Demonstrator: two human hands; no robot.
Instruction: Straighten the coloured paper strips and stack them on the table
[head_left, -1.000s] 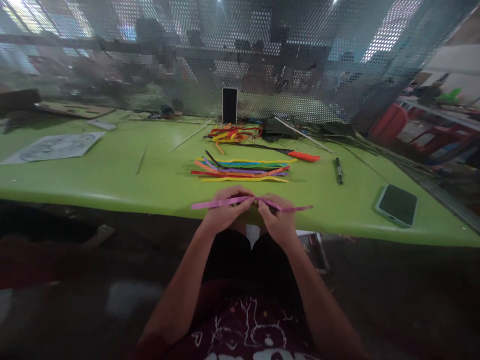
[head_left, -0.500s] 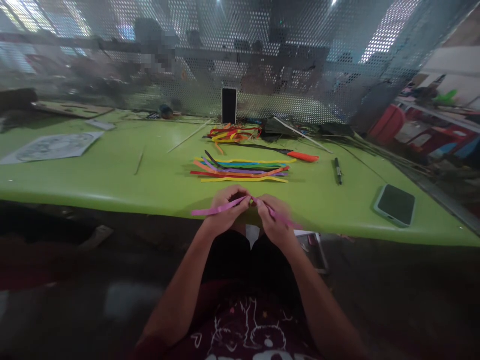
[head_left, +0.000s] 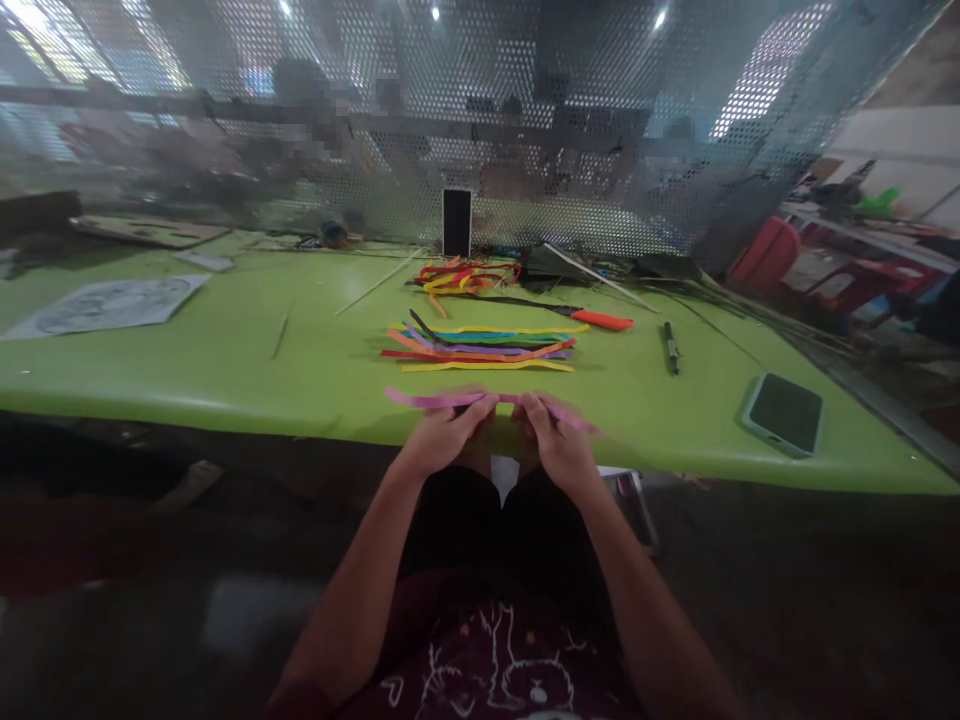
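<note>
A pink strip (head_left: 508, 399) is stretched level between my two hands, just above the table's front edge. My left hand (head_left: 450, 428) pinches it left of its middle, and one end sticks out past the fingers to the left. Closed on the same strip, my right hand (head_left: 551, 432) lets the other end trail out to the right, blurred. A short gap separates the hands. Just beyond them lies a row of coloured strips (head_left: 487, 352) in yellow, blue, green, purple, orange and red.
Behind the row are a tangle of red and yellow strips (head_left: 457, 274) and an orange-handled tool (head_left: 602, 320). A pen (head_left: 670, 349) and a phone (head_left: 784, 413) lie right. A printed sheet (head_left: 112, 304) lies left on the green table (head_left: 225, 380). Perforated metal screen (head_left: 525, 150) stands behind.
My hands have moved slightly apart, and the pink strip between them is now flatter and straighter. The view has tilted a little upward.
</note>
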